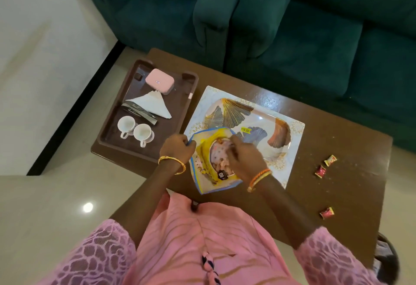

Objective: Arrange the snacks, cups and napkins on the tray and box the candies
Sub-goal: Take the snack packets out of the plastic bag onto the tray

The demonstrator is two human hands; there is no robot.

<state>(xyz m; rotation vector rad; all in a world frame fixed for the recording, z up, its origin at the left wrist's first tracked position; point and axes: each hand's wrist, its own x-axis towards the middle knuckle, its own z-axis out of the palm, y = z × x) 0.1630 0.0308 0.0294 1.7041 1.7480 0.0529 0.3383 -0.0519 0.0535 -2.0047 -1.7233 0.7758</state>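
A green sofa fills the far side, and a brown table stands just in front of it. On the table's left end sits a dark brown tray; beside it to the right lies a white placemat with a leaf-patterned plate on it.

The snack bag, yellow with a blue edge, is open and lies over the near left corner of the placemat and plate. Both hands are on it. The left hand has its fingers curled round the bag's left edge and grips it. The right hand is at the bag's right side with its fingers bent into the opening; whether they pinch the bag or a snack inside I cannot tell. Pale snack pieces show inside the bag between the two hands.

On the tray, a folded napkin lies in the middle with dark sachets touching its near edge. A pink box sits shut at the far end, touching the napkin's tip. Two white cups stand side by side at the near end.

Three wrapped candies lie on the bare table, well to the right of the right hand.
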